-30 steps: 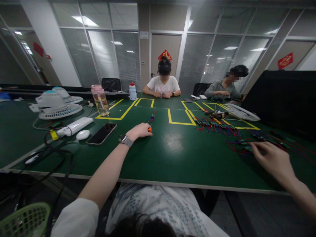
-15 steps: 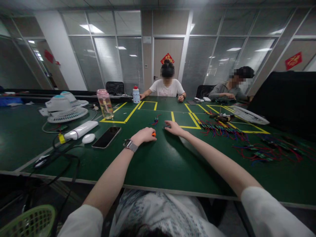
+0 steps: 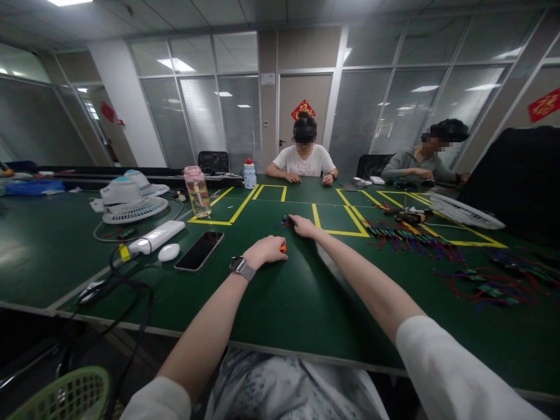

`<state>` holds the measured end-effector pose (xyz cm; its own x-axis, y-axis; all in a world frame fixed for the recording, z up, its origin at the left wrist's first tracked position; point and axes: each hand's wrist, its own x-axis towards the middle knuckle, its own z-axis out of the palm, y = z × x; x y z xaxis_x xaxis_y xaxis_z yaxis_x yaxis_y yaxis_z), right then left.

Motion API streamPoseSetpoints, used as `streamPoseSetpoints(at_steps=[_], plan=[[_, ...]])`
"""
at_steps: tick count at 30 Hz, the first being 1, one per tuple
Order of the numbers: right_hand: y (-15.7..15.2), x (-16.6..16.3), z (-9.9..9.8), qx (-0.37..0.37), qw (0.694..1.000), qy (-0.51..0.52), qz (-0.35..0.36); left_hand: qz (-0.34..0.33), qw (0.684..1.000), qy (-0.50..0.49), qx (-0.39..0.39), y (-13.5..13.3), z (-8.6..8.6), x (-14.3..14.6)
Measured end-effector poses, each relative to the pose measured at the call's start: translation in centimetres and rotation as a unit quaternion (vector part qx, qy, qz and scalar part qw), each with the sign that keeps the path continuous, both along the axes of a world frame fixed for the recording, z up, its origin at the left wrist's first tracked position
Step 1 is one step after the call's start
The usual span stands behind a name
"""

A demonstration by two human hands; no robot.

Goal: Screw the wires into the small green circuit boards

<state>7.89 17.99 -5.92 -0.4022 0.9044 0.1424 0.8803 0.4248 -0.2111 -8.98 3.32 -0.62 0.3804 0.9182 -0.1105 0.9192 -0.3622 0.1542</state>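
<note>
My left hand (image 3: 265, 251) rests on the green table (image 3: 301, 291), fingers curled round a small orange object (image 3: 283, 249) whose tip pokes out. A watch sits on that wrist. My right hand (image 3: 303, 226) is stretched far forward, its fingertips touching a small bundle of red, blue and black wired parts (image 3: 285, 221) beside a yellow taped box. Whether those fingers grip the bundle is not clear.
A phone (image 3: 199, 251), a white mouse (image 3: 168, 252), a power strip (image 3: 156, 237), desk fans (image 3: 131, 201) and a pink bottle (image 3: 196, 191) lie left. Piles of wired parts (image 3: 411, 238) spread right. Two people sit across the table. A green basket (image 3: 65, 396) is at lower left.
My right hand swung from the wired parts at the far right across to the small bundle at centre. The left hand stayed on the orange object. The camera tilted up a little.
</note>
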Motion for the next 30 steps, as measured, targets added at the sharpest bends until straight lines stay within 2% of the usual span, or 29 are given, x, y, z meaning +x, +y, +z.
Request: streamPoseSetpoints(at_steps=[7,13,24,30], plan=[[-0.4,0.4,0.9,0.016,0.999,-0.045,-0.022,0.003,1.0,-0.002,-0.005,-0.2,0.3,0.1],[0.2,-0.4,1.5,0.064,0.995,-0.069,-0.027,0.005,1.0,-0.001,-0.003,-0.5,0.4,0.2],[2.3,-0.9,4.0,0.091,0.977,-0.183,0.067,0.004,1.0,0.003,0.001,-1.0,0.6,0.2],[2.6,-1.6,4.5,0.094,0.965,-0.224,0.099,0.006,1.0,0.004,-0.004,-1.3,0.9,0.3]])
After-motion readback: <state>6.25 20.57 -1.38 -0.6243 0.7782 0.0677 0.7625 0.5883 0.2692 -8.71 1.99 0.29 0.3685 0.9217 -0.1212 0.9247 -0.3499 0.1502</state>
